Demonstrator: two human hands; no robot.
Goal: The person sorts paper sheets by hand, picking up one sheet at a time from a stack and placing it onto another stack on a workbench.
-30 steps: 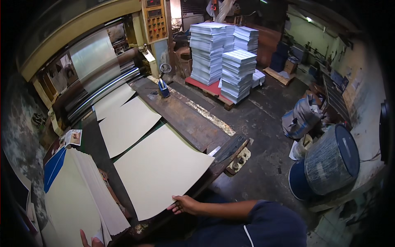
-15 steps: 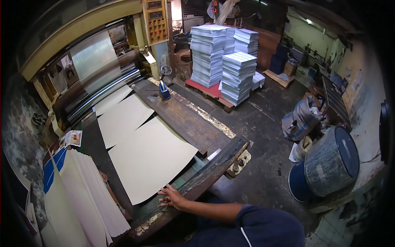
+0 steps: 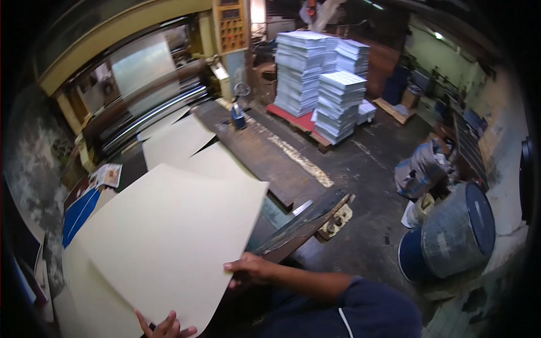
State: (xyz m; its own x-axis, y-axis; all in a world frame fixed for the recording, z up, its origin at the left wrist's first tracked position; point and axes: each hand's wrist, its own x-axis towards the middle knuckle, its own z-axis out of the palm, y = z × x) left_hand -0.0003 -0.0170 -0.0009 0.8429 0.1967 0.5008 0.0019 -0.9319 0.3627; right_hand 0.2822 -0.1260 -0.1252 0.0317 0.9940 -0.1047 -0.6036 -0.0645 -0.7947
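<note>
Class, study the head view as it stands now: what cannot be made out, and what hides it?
Left hand, head view: wrist cut off by the lower edge.
Lower sheet, head view: partly covered by the held sheet.
Sheet just beyond, head view: near end hidden by the held sheet.
Panel, head view: markings too small and blurred to read.

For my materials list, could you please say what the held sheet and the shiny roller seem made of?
Held sheet: probably paper or thin card, cream and matt; it bends smoothly and shows no glare. Shiny roller: likely polished metal, given its bright streaked highlights.
</note>
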